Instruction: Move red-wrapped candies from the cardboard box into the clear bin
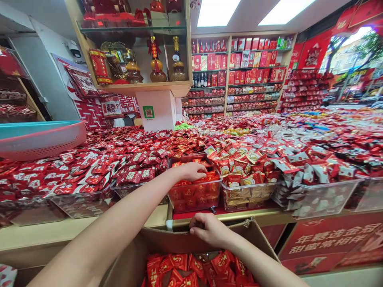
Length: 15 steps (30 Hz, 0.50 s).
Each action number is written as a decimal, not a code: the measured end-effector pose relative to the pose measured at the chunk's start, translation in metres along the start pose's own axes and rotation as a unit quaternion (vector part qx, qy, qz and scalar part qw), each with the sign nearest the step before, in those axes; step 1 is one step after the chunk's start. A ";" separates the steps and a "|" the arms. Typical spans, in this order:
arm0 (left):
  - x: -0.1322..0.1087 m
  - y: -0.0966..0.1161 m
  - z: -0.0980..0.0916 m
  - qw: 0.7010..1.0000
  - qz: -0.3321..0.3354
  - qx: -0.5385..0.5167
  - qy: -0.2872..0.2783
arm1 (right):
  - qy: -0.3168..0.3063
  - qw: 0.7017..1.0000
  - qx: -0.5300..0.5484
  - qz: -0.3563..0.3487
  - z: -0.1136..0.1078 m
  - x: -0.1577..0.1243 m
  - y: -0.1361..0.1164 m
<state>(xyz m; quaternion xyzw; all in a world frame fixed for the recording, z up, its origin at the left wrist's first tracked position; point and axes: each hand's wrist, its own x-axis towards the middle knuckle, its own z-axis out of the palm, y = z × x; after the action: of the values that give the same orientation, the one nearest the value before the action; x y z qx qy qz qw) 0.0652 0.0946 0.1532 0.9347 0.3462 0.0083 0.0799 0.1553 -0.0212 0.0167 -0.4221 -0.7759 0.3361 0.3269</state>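
My left hand (193, 171) reaches over a clear plastic bin (194, 199) of small red packets. Its fingers are slightly bent, resting on or just above the top packets, and nothing shows held in them. At the far rim of an open cardboard box (140, 251), my right hand (211, 229) has its fingers curled in toward the thumb. No item is visible in that hand; whether it touches the rim I cannot tell. Inside the box lie several red packets with gold lettering (179, 271), partly hidden by my right forearm.
Durian-labelled packets (241, 165) fill the bin to the right, and white-and-red ones (317, 175) stand beyond. To the left are more red packets (89, 171) and pink and blue plastic baskets (42, 141). A wooden display cabinet (133, 85) overhangs the counter; shelves (229, 71) line the back.
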 end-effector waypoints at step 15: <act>-0.078 0.042 0.017 0.979 0.063 -0.061 0.187 | -0.003 1.000 -0.024 -0.009 -0.001 -0.001 0.001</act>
<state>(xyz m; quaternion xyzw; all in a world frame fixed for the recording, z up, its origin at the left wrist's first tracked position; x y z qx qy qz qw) 0.0343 0.0104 0.1455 0.9299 0.2947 0.2086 0.0701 0.1566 -0.0215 0.0160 -0.4214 -0.7888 0.3155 0.3172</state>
